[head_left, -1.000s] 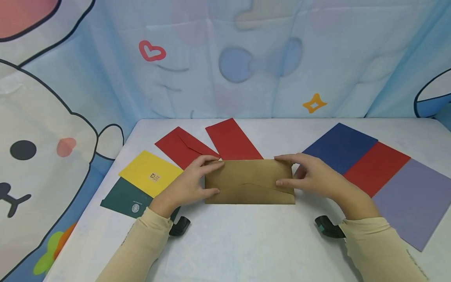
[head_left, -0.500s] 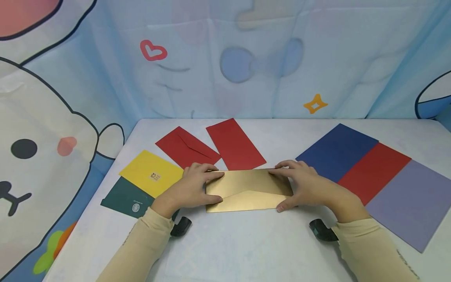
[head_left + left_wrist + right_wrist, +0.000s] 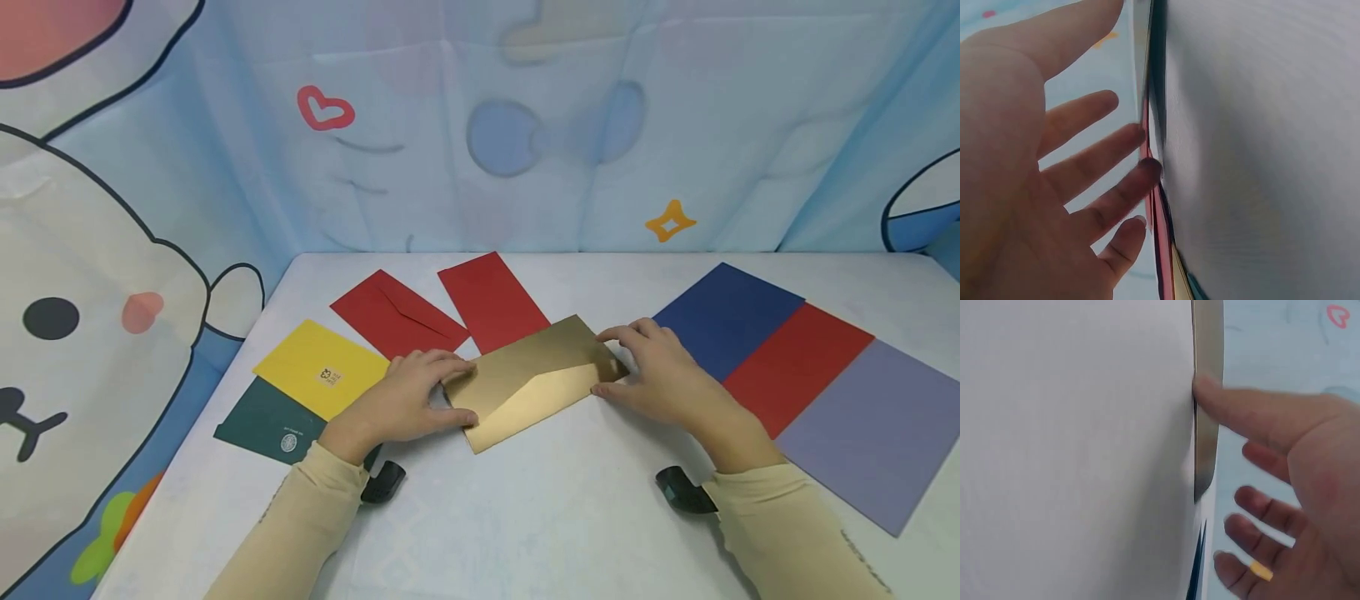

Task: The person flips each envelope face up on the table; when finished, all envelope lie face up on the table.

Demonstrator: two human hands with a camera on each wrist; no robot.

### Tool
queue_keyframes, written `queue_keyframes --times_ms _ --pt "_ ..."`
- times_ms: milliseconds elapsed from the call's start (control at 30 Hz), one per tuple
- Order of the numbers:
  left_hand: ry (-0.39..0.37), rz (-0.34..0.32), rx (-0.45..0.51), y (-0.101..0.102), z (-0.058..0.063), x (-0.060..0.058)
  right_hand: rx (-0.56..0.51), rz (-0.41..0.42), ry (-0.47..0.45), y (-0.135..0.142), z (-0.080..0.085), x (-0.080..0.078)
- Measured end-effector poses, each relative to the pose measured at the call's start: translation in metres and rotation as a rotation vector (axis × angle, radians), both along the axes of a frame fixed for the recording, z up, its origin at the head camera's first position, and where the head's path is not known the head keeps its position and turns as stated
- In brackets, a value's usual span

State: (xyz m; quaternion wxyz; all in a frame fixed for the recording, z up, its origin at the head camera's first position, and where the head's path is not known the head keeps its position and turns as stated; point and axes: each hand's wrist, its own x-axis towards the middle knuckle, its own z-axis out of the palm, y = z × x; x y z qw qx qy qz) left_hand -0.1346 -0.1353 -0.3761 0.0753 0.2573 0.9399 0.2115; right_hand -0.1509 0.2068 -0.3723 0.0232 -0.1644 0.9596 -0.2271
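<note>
A gold envelope point(image 3: 528, 375) with a pointed flap lies slanted in the middle of the white table point(image 3: 570, 517), its right end farther back in the head view. My left hand point(image 3: 408, 396) touches its left end, thumb and index finger extended over the gold paper. In the left wrist view the other fingers point(image 3: 1094, 147) are straight and spread apart. At the right end, my right hand point(image 3: 663, 375) has its index fingertip by the far edge and its thumb on the near edge. The right wrist view has this thumb point(image 3: 1213, 397) against the envelope, with the remaining fingers loosely bent.
Two red envelopes point(image 3: 401, 317) lie behind the gold one. To the left are a yellow envelope point(image 3: 311, 358) and a dark green one point(image 3: 262, 421). Blue point(image 3: 727, 308), red point(image 3: 798, 358) and lavender point(image 3: 873, 433) sheets form a row at right. A printed curtain point(image 3: 555, 200) hangs behind.
The gold envelope first came nearer, then turned, its right end swinging away and its left end toward me. My right thumb moved to the near edge; my left hand stayed at the left end.
</note>
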Motion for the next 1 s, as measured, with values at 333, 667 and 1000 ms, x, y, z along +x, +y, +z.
queue_keyframes --times_ms 333,667,1000 --pt "-0.092 -0.007 0.136 -0.001 0.003 -0.001 -0.125 0.074 -0.066 -0.011 0.002 0.002" --pt "-0.117 -0.054 0.247 -0.003 0.006 -0.001 -0.102 0.141 -0.087 -0.019 0.009 0.009" --pt "-0.023 -0.072 0.294 -0.007 0.004 -0.004 0.032 0.199 -0.116 -0.035 0.016 0.015"
